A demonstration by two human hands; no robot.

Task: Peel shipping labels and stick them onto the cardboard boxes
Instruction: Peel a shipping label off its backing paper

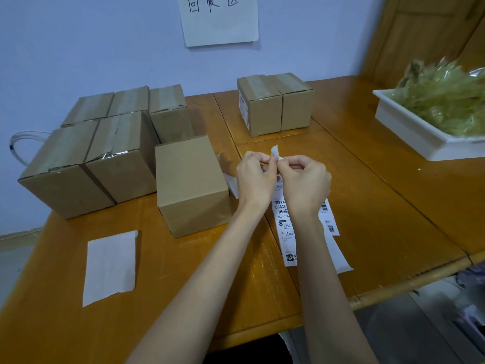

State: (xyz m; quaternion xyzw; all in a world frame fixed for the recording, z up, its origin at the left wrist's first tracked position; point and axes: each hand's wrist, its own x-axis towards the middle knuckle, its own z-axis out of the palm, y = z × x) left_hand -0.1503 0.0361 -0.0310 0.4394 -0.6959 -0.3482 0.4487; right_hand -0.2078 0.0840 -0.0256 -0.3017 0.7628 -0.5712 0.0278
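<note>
- The table (380,206) is varnished wood, orange-brown, with a soft sheen and fine scratches.
- The boxes (191,185) are matt brown cardboard; several carry glossy clear tape along the top.
- The label strip (284,232) is smooth white printed paper.
- The blank sheet (110,266) looks like matt white paper.
- The tray (409,132) is smooth white plastic, holding shiny crinkled yellowish film (446,101).

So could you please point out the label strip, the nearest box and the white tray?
label strip (284,227), head view, printed face below the hands
nearest box (187,166), head view, top face
white tray (409,132), head view, front wall
</note>
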